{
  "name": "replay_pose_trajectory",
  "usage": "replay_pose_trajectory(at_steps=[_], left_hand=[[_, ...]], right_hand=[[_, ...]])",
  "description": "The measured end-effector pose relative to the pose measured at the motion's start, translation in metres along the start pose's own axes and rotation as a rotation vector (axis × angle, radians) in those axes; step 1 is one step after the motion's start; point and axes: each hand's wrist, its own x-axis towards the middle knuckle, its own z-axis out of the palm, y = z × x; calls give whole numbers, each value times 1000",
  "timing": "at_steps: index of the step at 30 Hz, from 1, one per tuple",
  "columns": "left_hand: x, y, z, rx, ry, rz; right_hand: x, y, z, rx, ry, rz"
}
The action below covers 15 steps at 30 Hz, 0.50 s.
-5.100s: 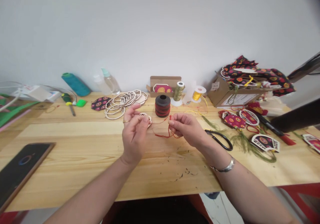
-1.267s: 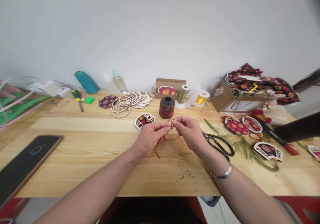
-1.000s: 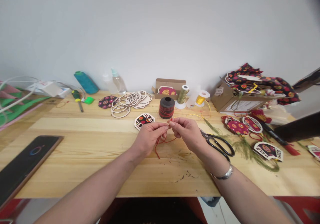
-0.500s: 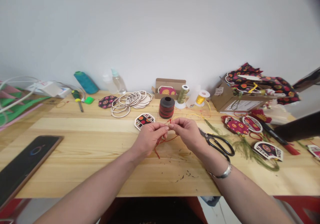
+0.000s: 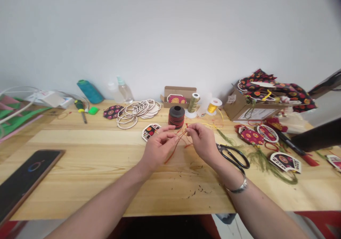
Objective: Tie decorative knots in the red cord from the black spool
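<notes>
Head view: hands (image 5: 181, 143) pinch red cord (image 5: 177, 144) (above table (image 5: 80, 168)).

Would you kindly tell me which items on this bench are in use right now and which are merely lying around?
In use:
left hand and right hand, both pinching the red cord
black-and-red spool, just behind the hands
patterned ornament, beside the left hand

Lying about:
scissors
phone
screwdriver
gold thread spool
wooden frames

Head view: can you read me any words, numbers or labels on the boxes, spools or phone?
Cardboard box: small white tag, print too blurred to read.
Same box: white sheet, print too small to read.
Phone: a blue ring on the screen, no text.
Spools and bottles: nothing readable.
</notes>
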Motion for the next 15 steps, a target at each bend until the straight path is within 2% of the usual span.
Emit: replay_pose_trajectory(at_steps=[2, 6, 9, 11, 13, 15], left_hand=[[-3, -3, 3, 52, -67, 68], [-8, -10, 8, 158, -179, 171], [-8, -9, 6, 314, -161, 242], [-9, -6, 3, 352, -141, 264], [-9, -3, 0, 277, -89, 254], [-9, -2, -2, 120, 11, 206]], right_hand=[[1, -1, 0, 96, -32, 82], [1, -6, 0, 441, -154, 244], [0, -10, 0, 645, -253, 304], [0, -11, 0, 694, -274, 314], [-1, -11, 1, 681, -270, 317], [-2, -11, 1, 638, -267, 303]])
